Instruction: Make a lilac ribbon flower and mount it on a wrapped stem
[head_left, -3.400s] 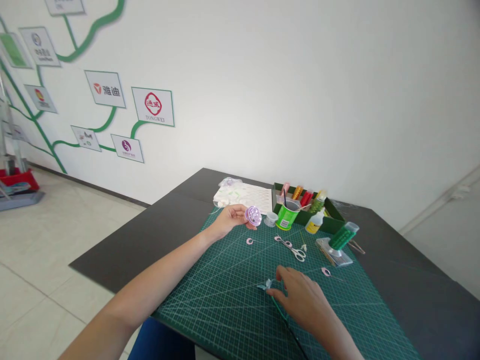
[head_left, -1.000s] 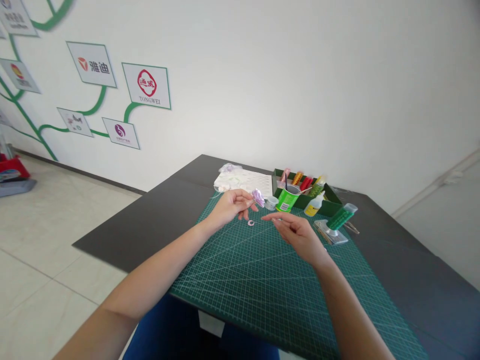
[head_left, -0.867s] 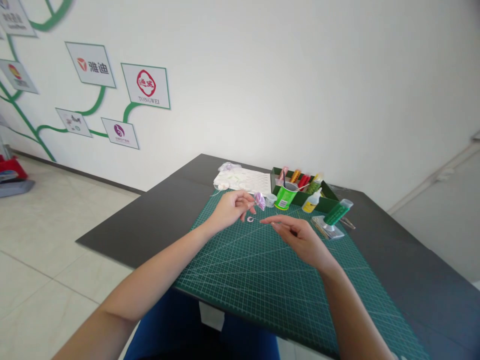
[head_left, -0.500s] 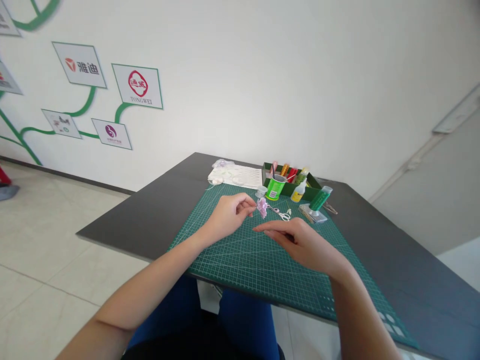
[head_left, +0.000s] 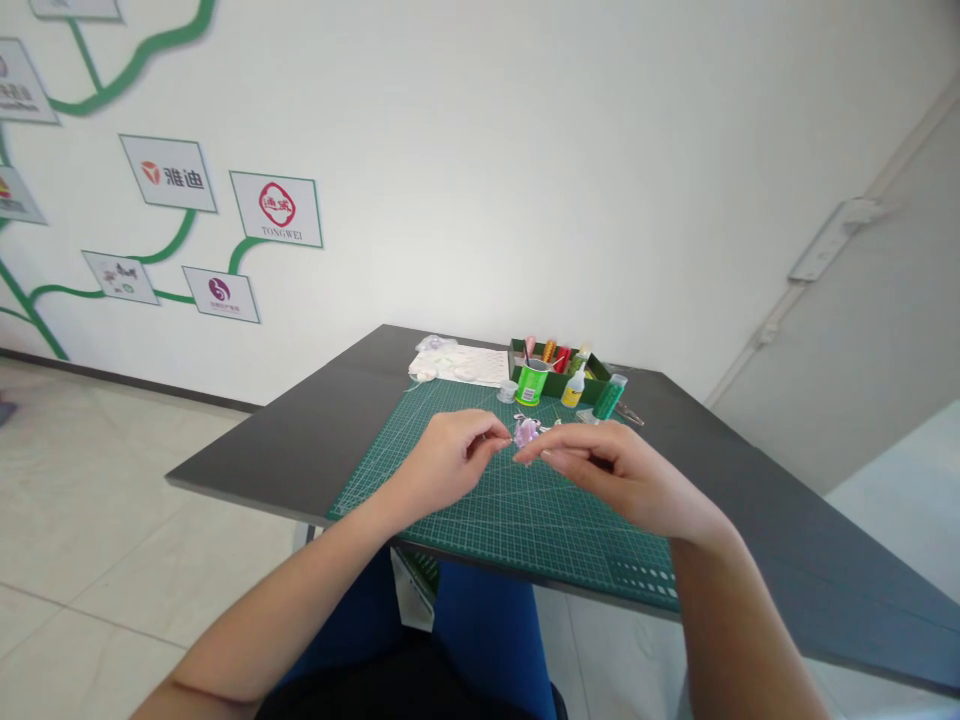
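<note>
A small purple flower (head_left: pixel 526 432) hovers over the green cutting mat (head_left: pixel 465 515). My left hand (head_left: pixel 457 455) is closed, its thumb and fingertips pinching the flower from the left, seemingly at its thin stem. From the right comes my right hand (head_left: pixel 622 468), palm down, fingers stretched out and thumb underneath. Its fingertips overlap the flower's lower right edge; whether they touch the petals I cannot tell. Behind this hand the white-handled scissors are mostly hidden.
A green can (head_left: pixel 532 384), a small clear cup (head_left: pixel 507 391), a glue bottle (head_left: pixel 574 386) and a green tube (head_left: pixel 610 397) stand behind my hands. A dark green box (head_left: pixel 600 391) holds coloured rolls. White sheets (head_left: pixel 480 367) lie at the back left of the black table (head_left: pixel 315 420).
My right hand has come left to the flower, which now sits close to its fingertips. The left hand keeps its pinch. The head view has shifted slightly.
</note>
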